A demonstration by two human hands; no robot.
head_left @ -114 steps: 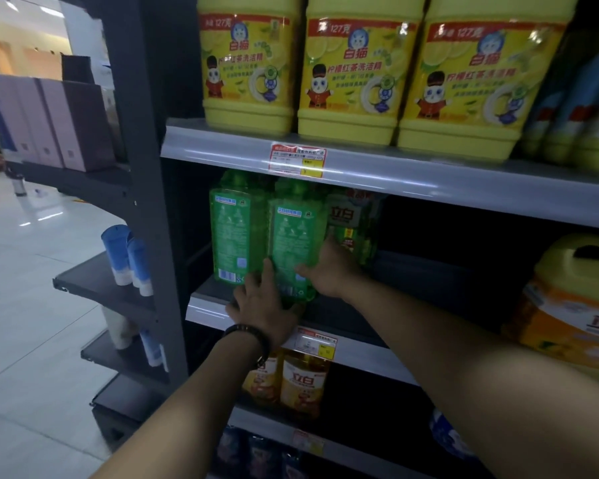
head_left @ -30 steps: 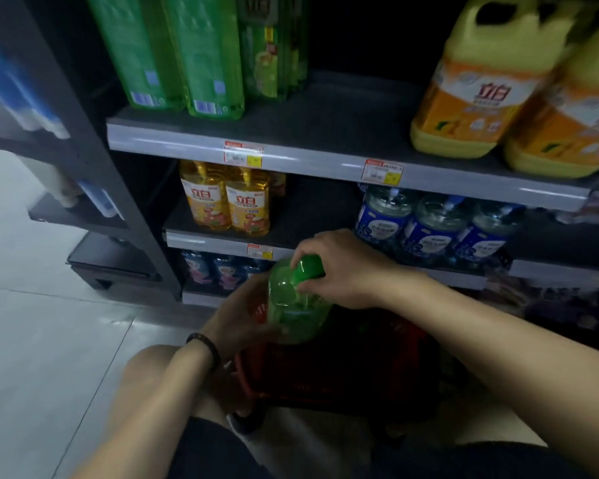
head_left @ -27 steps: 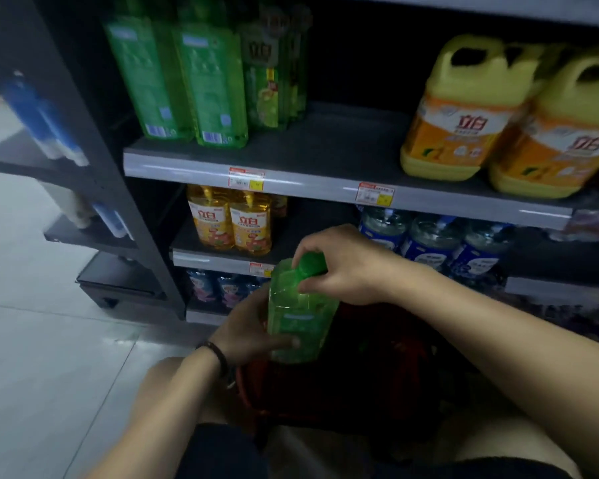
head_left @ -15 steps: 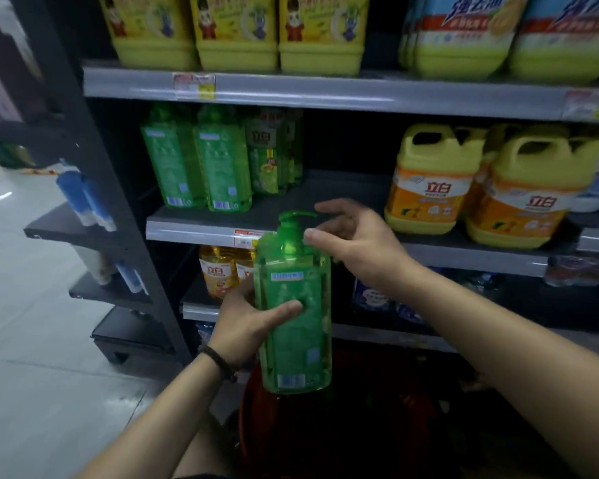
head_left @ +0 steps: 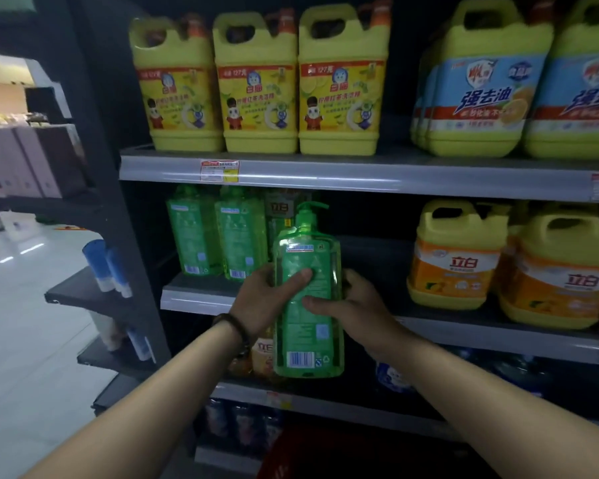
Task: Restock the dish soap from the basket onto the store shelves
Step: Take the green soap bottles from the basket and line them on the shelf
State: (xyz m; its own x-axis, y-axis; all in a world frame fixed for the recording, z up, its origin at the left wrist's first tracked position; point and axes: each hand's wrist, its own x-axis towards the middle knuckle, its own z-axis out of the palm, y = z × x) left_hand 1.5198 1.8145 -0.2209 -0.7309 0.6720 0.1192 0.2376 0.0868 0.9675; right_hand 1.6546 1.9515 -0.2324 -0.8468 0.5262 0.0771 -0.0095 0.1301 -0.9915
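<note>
Your left hand (head_left: pixel 267 302) is wrapped round the left side of the green soap bottle (head_left: pixel 308 344), with the thumb across the label. Your right hand (head_left: pixel 355 305) grips the other side, thumb on the front and fingers tucked behind. Both hands hold it firmly, so it stands straight with its pump top (head_left: pixel 308 212) pointing up.

The bottle is in the air, just in front of the middle shelf (head_left: pixel 194 300). Its bottom hangs lower than the shelf edge, so it is not on the shelf yet. The barcode side faces you.

I think you are at the putting-away step. Just to the left stand more green bottles (head_left: pixel 192 236) of the same kind. Well apart on the right are the orange jugs (head_left: pixel 453 264), and a dark gap lies between them.

Next you need to lift the bottle a bit so its bottom clears the edge, then push it in beside the other green ones. Keep it straight so the pump does not bump the upper shelf (head_left: pixel 325 176). The red basket (head_left: pixel 291 458) sits low down, near you
</note>
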